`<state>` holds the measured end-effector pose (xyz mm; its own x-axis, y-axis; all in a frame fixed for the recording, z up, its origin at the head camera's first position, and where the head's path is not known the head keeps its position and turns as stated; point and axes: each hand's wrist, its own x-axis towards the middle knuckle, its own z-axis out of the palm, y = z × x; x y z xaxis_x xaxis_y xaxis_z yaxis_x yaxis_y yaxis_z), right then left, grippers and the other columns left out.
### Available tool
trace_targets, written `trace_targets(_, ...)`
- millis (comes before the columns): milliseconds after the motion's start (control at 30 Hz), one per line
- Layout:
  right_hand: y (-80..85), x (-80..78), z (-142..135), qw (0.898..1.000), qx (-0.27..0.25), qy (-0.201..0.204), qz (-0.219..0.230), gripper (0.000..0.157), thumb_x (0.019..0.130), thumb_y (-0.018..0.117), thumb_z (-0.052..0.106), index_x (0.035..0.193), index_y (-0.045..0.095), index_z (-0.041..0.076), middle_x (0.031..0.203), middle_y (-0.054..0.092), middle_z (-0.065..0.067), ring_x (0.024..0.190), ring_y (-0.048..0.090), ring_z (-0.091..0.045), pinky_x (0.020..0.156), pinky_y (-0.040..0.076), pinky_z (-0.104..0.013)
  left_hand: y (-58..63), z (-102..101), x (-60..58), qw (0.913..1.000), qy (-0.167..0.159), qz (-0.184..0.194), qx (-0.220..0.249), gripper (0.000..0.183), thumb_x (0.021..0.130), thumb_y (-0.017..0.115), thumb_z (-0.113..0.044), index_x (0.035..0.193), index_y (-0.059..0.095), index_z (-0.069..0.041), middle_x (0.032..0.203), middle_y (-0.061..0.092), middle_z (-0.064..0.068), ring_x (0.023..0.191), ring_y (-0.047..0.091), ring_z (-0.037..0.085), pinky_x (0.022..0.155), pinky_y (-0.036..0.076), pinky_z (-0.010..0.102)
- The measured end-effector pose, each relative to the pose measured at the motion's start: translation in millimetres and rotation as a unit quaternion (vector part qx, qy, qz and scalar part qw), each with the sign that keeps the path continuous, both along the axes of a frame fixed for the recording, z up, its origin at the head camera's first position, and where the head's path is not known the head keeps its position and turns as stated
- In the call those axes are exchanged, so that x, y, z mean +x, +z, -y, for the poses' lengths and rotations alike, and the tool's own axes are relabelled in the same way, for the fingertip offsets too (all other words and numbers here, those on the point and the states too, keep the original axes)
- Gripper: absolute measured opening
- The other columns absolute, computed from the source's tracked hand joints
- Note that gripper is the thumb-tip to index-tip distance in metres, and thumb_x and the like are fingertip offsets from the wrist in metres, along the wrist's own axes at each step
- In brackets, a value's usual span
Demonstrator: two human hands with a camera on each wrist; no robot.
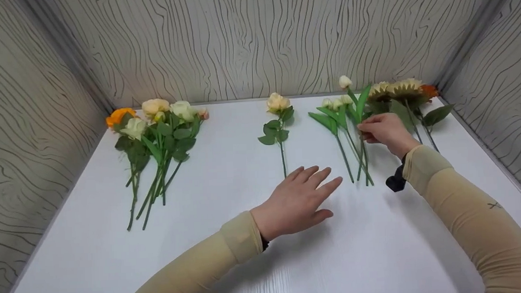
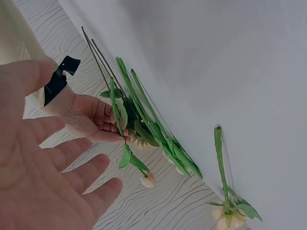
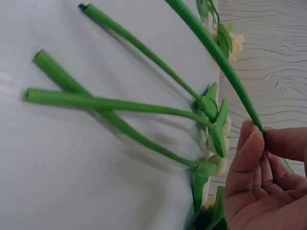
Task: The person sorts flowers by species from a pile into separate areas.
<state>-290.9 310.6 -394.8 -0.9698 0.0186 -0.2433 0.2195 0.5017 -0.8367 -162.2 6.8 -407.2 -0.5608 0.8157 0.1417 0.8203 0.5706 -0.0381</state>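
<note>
My right hand (image 1: 388, 131) pinches the green stem of a pale tulip (image 1: 345, 82) between thumb and fingertips. In the right wrist view that tulip's stem (image 3: 218, 57) slants up from the pinch, raised above the table. Several other white tulips (image 1: 338, 104) lie just left of this hand, two of their stems (image 3: 120, 103) crossing. My left hand (image 1: 295, 204) hovers palm down over the table, fingers spread and holding nothing. A peach rose (image 1: 278, 103) lies beyond it, its stem end near the left fingertips in the head view.
On the left lies a bunch of orange, peach and white flowers (image 1: 169, 141) with crossing stems. Sunflower-like blooms (image 1: 406, 91) and an orange flower (image 1: 429, 91) lie at the back right. Patterned panels (image 1: 257, 42) enclose the white table (image 1: 227, 182) at the back and sides.
</note>
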Motion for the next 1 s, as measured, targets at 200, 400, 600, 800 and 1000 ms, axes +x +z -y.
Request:
trace_targets(200,-8.7,1.1,-7.3,0.999,0.009,0.007,0.03,0.048,0.104,0.062,0.029,0.137,0.058,-0.006,0.111,0.065,-0.012,0.092,0.064,-0.018,0.092,0.056,-0.035,-4.9,-1.9,0.6,0.9998,-0.011,0.006,-0.013,0.073,0.101,0.059,-0.052,0.162,0.031,-0.023,0.163,0.035,0.005,0.148,0.035,0.026,0.121,0.027,0.045)
trace_targets(400,-16.6,0.1,-8.6,1.0,0.014,0.013,0.01,0.044,0.103,0.063,0.021,0.133,0.059,-0.011,0.102,0.068,-0.011,0.083,0.066,-0.014,0.082,0.059,-0.032,-8.8,1.6,-2.4,0.9998,-0.004,0.008,-0.017,0.071,0.101,0.059,-0.051,0.161,0.034,-0.022,0.162,0.038,0.005,0.147,0.037,0.027,0.12,0.028,0.045)
trace_targets(600,-22.4,-0.7,-6.4,0.999,0.036,0.017,0.011,0.045,0.103,0.064,0.023,0.132,0.059,-0.01,0.104,0.069,-0.012,0.085,0.068,-0.016,0.081,0.059,-0.032,-10.2,4.4,-2.9,0.9994,0.002,0.029,-0.018,0.068,0.101,0.06,-0.05,0.159,0.038,-0.021,0.161,0.04,0.005,0.146,0.038,0.027,0.12,0.029,0.046)
trace_targets(800,-22.9,-1.5,-4.4,0.999,0.04,0.014,0.017,0.048,0.103,0.063,0.027,0.133,0.057,-0.01,0.108,0.067,-0.015,0.088,0.068,-0.018,0.083,0.059,-0.035,-12.1,8.7,-4.6,0.9992,0.007,0.034,-0.018,0.067,0.102,0.059,-0.05,0.158,0.04,-0.02,0.16,0.041,0.005,0.146,0.039,0.027,0.12,0.03,0.046)
trace_targets(1000,-21.8,-1.2,-4.2,0.999,0.04,0.014,0.012,0.049,0.104,0.063,0.027,0.134,0.057,-0.011,0.108,0.067,-0.017,0.088,0.068,-0.019,0.082,0.059,-0.036,-12.3,15.2,-7.7,0.9985,0.025,0.045,-0.02,0.064,0.102,0.059,-0.048,0.158,0.042,-0.02,0.16,0.042,0.006,0.145,0.04,0.027,0.12,0.03,0.046)
